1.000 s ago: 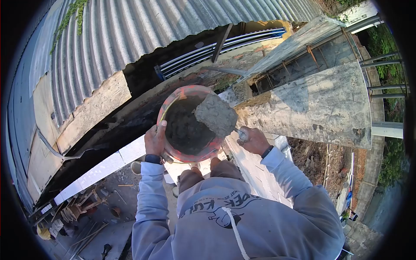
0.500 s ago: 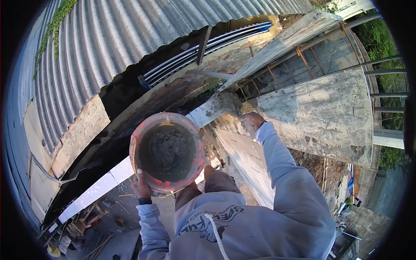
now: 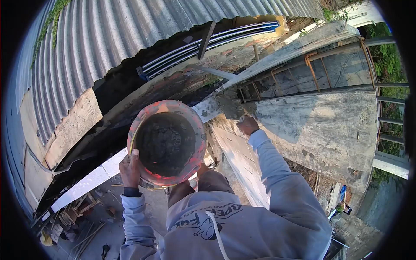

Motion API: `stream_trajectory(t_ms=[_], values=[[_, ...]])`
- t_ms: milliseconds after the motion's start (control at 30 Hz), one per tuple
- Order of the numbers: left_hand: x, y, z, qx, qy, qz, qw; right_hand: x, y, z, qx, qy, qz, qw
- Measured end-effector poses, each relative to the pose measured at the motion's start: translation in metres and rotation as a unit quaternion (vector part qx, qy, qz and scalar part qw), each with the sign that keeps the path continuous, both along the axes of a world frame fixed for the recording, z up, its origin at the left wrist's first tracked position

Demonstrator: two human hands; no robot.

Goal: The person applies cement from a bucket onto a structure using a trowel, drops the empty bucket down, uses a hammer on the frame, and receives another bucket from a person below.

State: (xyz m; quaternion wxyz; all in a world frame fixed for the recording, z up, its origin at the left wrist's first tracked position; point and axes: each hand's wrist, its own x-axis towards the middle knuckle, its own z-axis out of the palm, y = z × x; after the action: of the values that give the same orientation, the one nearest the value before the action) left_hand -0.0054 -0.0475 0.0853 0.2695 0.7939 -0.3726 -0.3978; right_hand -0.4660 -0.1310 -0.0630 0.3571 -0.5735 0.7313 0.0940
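A reddish bucket (image 3: 196,160) with grey mortar (image 3: 165,141) inside is in front of my legs, its mouth facing up. My left hand (image 3: 130,170) grips the bucket's rim at the lower left, thumb on the edge. Beyond the bucket on the right, my right hand (image 3: 248,125) is closed. Whatever it may hold is hidden by the fist. Just past it lies a dark patch of wet mortar (image 3: 230,106), at the corner where a pale ledge (image 3: 207,109) meets the wooden formwork boards (image 3: 320,125).
A corrugated roof (image 3: 130,39) spans the upper left. Rusty rebar (image 3: 311,71) stands between the formwork and a long plank (image 3: 294,54). Metal bars (image 3: 392,121) are at far right. Far below, the ground holds scrap wood (image 3: 76,212).
My right hand has drawn slightly left and down from the mortar patch. My left hand sits higher against the bucket, thumb now showing on the rim. The whole view has shifted a little.
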Motion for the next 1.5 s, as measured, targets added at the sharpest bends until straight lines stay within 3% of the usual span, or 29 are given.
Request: stream_trajectory(t_ms=[133,267,367,400,500,533,633,667,767,933,1067,1167,1200,1367,1500], values=[[-0.010,-0.009,0.009,-0.011,0.011,-0.009,1.000,0.016,0.021,-0.010,-0.038,0.006,-0.061,0.997],[0.000,-0.004,0.002,0.003,-0.017,-0.023,1.000,0.030,0.031,0.010,-0.068,-0.083,-0.099,0.989],[-0.001,-0.002,-0.005,0.003,-0.021,-0.013,1.000,0.004,0.024,-0.024,-0.021,-0.177,-0.079,0.981],[-0.002,-0.002,-0.004,0.004,-0.020,-0.007,1.000,0.009,0.012,-0.003,0.088,-0.288,-0.233,0.924],[-0.005,-0.002,0.004,0.015,-0.023,-0.007,1.000,-0.027,0.007,-0.049,0.121,-0.355,-0.260,0.890],[-0.003,-0.003,0.001,0.015,-0.023,-0.004,1.000,-0.037,0.010,-0.049,0.149,-0.440,-0.252,0.849],[-0.007,-0.005,0.004,0.017,-0.022,0.002,1.000,-0.023,0.024,-0.054,0.084,-0.348,-0.302,0.884],[-0.007,-0.005,0.004,0.017,-0.019,0.004,1.000,-0.019,0.029,-0.047,0.086,-0.351,-0.335,0.870],[-0.008,-0.006,0.000,0.018,-0.028,0.003,0.999,-0.008,0.039,-0.042,0.003,-0.471,-0.538,0.699],[-0.017,-0.010,0.007,0.013,-0.026,-0.002,1.000,0.025,0.030,-0.031,-0.029,-0.429,-0.527,0.733],[-0.023,-0.022,0.012,0.020,-0.030,-0.040,0.999,0.028,0.040,-0.029,-0.064,-0.362,-0.434,0.822],[-0.029,-0.027,0.016,0.007,-0.034,-0.053,0.998,0.005,0.039,-0.040,-0.030,-0.370,-0.392,0.842],[-0.030,-0.027,0.017,0.006,-0.043,-0.057,0.997,0.008,0.032,-0.027,-0.023,-0.318,-0.389,0.864],[-0.030,-0.029,0.015,0.013,-0.054,-0.066,0.996,0.010,0.056,-0.060,-0.081,-0.329,-0.378,0.861],[-0.042,-0.039,0.032,0.013,-0.054,-0.076,0.996,0.018,0.051,-0.042,-0.100,-0.316,-0.389,0.859]])
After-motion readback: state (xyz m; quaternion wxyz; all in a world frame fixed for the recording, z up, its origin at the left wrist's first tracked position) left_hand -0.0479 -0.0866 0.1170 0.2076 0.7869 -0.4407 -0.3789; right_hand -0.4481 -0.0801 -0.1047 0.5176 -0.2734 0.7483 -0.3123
